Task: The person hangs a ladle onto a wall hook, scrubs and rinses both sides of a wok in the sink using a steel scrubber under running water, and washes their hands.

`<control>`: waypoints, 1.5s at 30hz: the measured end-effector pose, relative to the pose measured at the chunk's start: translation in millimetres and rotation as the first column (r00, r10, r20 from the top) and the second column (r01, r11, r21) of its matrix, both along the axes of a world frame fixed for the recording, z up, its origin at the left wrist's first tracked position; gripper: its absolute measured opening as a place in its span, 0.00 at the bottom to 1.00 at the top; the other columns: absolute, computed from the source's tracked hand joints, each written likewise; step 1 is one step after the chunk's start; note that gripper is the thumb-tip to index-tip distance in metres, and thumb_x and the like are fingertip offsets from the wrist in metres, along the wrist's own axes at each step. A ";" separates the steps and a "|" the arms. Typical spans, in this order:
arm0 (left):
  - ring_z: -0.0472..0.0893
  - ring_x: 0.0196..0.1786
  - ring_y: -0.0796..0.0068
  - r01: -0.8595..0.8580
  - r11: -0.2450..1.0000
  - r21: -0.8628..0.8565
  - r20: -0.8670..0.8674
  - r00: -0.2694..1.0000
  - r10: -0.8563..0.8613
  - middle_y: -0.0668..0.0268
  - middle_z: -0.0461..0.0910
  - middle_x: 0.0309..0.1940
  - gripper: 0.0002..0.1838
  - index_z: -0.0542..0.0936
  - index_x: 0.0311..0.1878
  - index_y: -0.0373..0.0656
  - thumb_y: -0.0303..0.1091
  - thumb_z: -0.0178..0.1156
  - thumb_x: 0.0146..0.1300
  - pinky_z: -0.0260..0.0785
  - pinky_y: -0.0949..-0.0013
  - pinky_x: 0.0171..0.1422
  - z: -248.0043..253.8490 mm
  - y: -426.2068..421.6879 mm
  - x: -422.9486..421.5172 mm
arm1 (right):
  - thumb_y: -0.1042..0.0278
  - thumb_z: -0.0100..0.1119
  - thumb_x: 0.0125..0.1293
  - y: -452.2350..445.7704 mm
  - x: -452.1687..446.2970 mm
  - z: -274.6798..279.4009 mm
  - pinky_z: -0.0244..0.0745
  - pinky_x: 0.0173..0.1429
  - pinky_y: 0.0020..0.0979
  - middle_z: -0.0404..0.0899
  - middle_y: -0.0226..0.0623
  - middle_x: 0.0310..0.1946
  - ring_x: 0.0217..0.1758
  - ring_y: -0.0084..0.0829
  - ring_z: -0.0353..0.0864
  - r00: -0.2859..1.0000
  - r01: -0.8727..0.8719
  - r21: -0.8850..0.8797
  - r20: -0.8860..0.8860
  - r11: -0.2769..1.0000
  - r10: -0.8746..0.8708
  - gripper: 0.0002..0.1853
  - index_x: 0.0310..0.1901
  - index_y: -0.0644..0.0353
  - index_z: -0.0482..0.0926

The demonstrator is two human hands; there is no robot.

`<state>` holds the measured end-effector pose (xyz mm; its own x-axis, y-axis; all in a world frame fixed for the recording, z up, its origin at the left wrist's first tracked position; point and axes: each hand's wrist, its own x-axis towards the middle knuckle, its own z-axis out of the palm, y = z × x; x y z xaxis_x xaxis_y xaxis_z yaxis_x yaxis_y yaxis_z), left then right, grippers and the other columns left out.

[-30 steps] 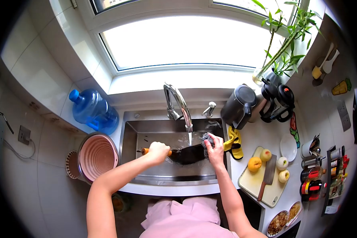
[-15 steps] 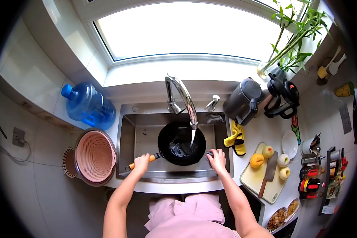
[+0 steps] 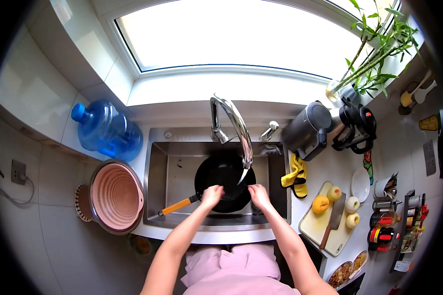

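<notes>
A black frying pan (image 3: 219, 172) with a wooden handle (image 3: 178, 205) sits in the steel sink (image 3: 174, 169), its handle pointing to the near left. Water runs from the curved chrome faucet (image 3: 241, 132) into it. My left hand (image 3: 212, 196) is over the pan's near left side, off the handle; its fingers are smeared and I cannot make out what they hold. At the pan's right rim my right hand (image 3: 259, 195) has its fingers closed on the edge. A small dark scrubber (image 3: 257, 210) appears to lie in the sink just below that hand.
Left of the sink stand a pink colander (image 3: 117, 196) and a blue water jug (image 3: 110, 130). To the right are a yellow-black glove (image 3: 295, 177), a grey kettle (image 3: 307, 129), and a cutting board (image 3: 312, 226) with a cleaver (image 3: 333, 216) and fruit.
My left hand has let go of the pan handle and moved right, over the pan. My right hand has shifted from beside the pan onto its rim, apparently leaving the dark scrubber below.
</notes>
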<state>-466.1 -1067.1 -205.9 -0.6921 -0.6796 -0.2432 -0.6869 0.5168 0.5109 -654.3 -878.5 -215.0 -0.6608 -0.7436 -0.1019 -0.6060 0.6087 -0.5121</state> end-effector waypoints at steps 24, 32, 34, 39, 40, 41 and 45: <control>0.76 0.57 0.61 -0.018 0.959 0.284 0.492 0.861 -0.129 0.59 0.79 0.50 0.37 0.76 0.55 0.47 0.56 0.69 0.42 0.62 0.58 0.61 -10.3 -70.3 104.3 | 0.59 0.54 0.63 -109.0 11.4 -18.5 0.71 0.50 0.34 0.79 0.34 0.45 0.50 0.31 0.76 0.276 0.503 0.220 0.876 0.836 -0.396 0.16 0.51 0.55 0.77; 0.83 0.31 0.62 0.072 0.926 0.370 0.400 0.888 -0.228 0.58 0.82 0.27 0.17 0.80 0.37 0.39 0.39 0.67 0.45 0.75 0.62 0.37 -1.2 -67.2 88.0 | 0.67 0.53 0.61 -8.6 9.5 -20.8 0.70 0.57 0.34 0.81 0.43 0.46 0.52 0.36 0.79 0.675 0.606 0.094 0.465 0.790 -0.573 0.16 0.50 0.59 0.79; 0.80 0.25 0.66 0.026 0.838 0.546 0.354 0.899 -0.258 0.59 0.80 0.23 0.14 0.79 0.34 0.37 0.36 0.66 0.45 0.73 0.64 0.30 5.5 -73.6 81.4 | 0.67 0.52 0.62 -4.1 5.1 -19.7 0.70 0.59 0.33 0.80 0.44 0.49 0.54 0.38 0.78 0.685 0.596 0.124 0.438 0.794 -0.582 0.16 0.51 0.59 0.78; 0.75 0.18 0.78 -0.155 0.523 0.838 0.295 0.935 -0.196 0.64 0.75 0.18 0.09 0.73 0.34 0.36 0.25 0.62 0.50 0.69 0.73 0.21 30.4 -69.0 64.8 | 0.67 0.51 0.67 -39.7 -2.9 1.8 0.68 0.61 0.30 0.79 0.40 0.52 0.55 0.31 0.77 0.793 0.420 -0.279 0.576 0.863 -0.199 0.19 0.58 0.60 0.74; 0.75 0.18 0.78 -0.147 0.537 0.831 0.287 0.939 -0.187 0.64 0.75 0.18 0.09 0.73 0.34 0.36 0.25 0.62 0.50 0.69 0.73 0.21 32.3 -66.9 62.0 | 0.67 0.50 0.67 -63.2 -3.0 16.1 0.64 0.64 0.30 0.74 0.42 0.57 0.60 0.32 0.73 0.789 0.297 -0.319 0.612 0.900 -0.043 0.21 0.62 0.60 0.69; 0.75 0.18 0.78 -0.183 0.468 0.865 0.289 0.943 -0.166 0.64 0.75 0.19 0.09 0.72 0.36 0.36 0.23 0.61 0.52 0.70 0.74 0.21 29.6 -59.8 64.0 | 0.68 0.49 0.68 -88.3 6.2 29.4 0.60 0.66 0.29 0.69 0.43 0.62 0.64 0.33 0.69 0.755 0.174 -0.356 0.646 0.918 0.108 0.24 0.65 0.60 0.64; 0.76 0.20 0.78 -0.272 0.378 0.885 0.320 0.945 -0.069 0.63 0.77 0.22 0.10 0.71 0.39 0.39 0.22 0.60 0.55 0.71 0.75 0.23 50.3 -47.3 67.1 | 0.71 0.51 0.63 -184.7 28.0 66.1 0.47 0.73 0.31 0.45 0.45 0.73 0.75 0.38 0.49 0.766 0.393 -0.341 0.635 0.854 -0.099 0.42 0.73 0.55 0.38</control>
<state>-399.0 -1114.4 -155.7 -0.4248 0.0154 -0.9052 -0.8828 -0.2284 0.4105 -626.3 -1063.1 -149.0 -0.7470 -0.6213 -0.2364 0.0349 0.3185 -0.9473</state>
